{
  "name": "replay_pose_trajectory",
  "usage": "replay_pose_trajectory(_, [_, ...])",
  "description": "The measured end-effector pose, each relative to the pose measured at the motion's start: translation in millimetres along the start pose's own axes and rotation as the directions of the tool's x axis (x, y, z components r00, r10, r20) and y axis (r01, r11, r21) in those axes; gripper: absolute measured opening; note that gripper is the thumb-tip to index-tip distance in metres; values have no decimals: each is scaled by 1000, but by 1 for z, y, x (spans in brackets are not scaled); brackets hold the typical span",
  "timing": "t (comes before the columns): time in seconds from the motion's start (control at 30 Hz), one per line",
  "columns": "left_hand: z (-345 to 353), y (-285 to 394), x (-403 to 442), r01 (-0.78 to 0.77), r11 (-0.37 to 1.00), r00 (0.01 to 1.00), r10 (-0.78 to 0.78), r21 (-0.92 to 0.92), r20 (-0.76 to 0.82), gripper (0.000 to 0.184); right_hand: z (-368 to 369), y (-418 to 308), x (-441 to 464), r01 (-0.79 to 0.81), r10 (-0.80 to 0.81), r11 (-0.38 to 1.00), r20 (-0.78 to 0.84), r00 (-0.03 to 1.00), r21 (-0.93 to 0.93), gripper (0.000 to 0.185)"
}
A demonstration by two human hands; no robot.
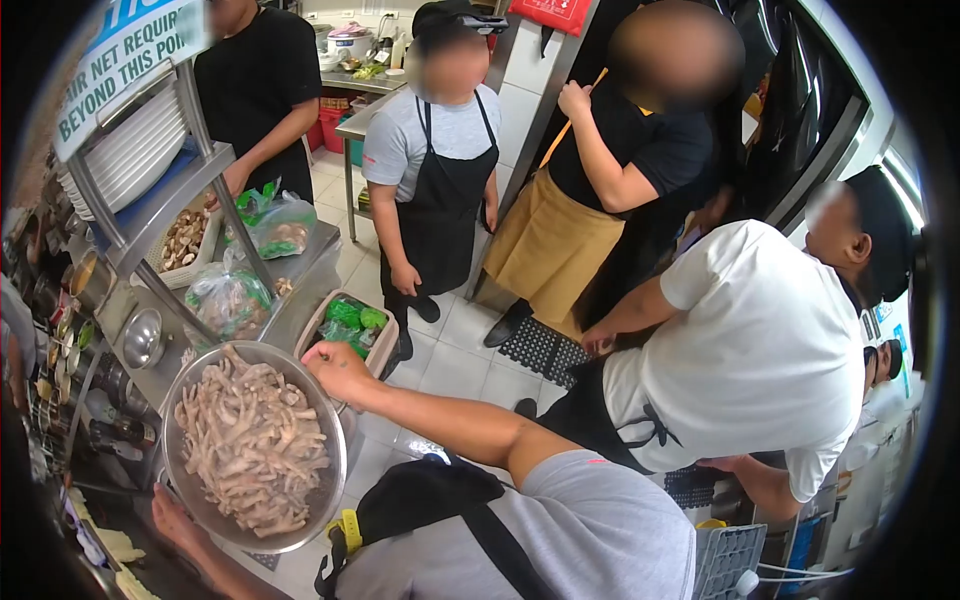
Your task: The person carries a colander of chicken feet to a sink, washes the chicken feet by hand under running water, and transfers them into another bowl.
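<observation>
Right hand [340,372] pinches a bowl [337,465] of chicken feet [255,445] by its rim; left hand [176,520] across the bowl, fingers unreadable from here.

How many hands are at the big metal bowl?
2: the right hand at the big metal bowl's upper right rim, the left hand by its lower left edge. Some fingers may be hidden.

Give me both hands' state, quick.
Left hand: at the lower-left edge of the metal bowl; whether it grips cannot be told.
Right hand: closed on the bowl's right rim, holding it.
</observation>
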State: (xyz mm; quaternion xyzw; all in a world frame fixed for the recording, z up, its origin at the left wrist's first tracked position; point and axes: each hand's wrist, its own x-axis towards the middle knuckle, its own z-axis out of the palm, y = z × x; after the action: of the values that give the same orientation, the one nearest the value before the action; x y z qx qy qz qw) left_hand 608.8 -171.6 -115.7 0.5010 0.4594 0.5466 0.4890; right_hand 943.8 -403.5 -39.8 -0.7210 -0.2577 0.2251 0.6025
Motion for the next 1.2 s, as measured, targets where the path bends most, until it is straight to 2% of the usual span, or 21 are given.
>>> replay_pose_trajectory(0.2, [-8,-3,-1,-18,999,1000,19,40,-18,43,7,2,-12,-4,4,1000,-8,1000,-12,20])
replay_pose_trajectory(0.4, [-19,-3,-12,-28,999,1000,27,-22,-13,41,7,13,-23,1,-1,1000,9,1000,-10,20])
replay_pose_trajectory(0.5, [-21,-2,-10,31,998,999,-31,-45,-9,41,9,15,-31,-9,9,1000,-5,1000,16,20])
replay_pose_trajectory(0.67, [-40,-19,3,-27,1000,999,27,-10,34,38,18,17,-41,-73,73,996,-1,997,54,20])
replay_pose_trajectory(0.87, [-47,-20,11,-20,1000,999,20,-14,46,36,24,16,-48,-38,39,999,-48,998,20,21])
replay_pose_trajectory(0.93, [-46,-16,10,-41,999,998,41,2,47,34,24,20,-48,-17,20,997,-44,999,73,21])
replay_pose_trajectory(1.0, [-42,-7,3,-63,997,998,61,53,27,31,19,18,-57,-13,17,994,-45,999,106,20])
replay_pose_trajectory(1.1, [-31,17,-21,-62,998,997,64,-30,52,25,1,5,-71,-11,17,996,-74,997,90,20])
replay_pose_trajectory(1.2, [-19,26,-38,-28,998,1000,27,-55,-5,25,-24,-6,-83,-46,52,994,-55,997,103,20])
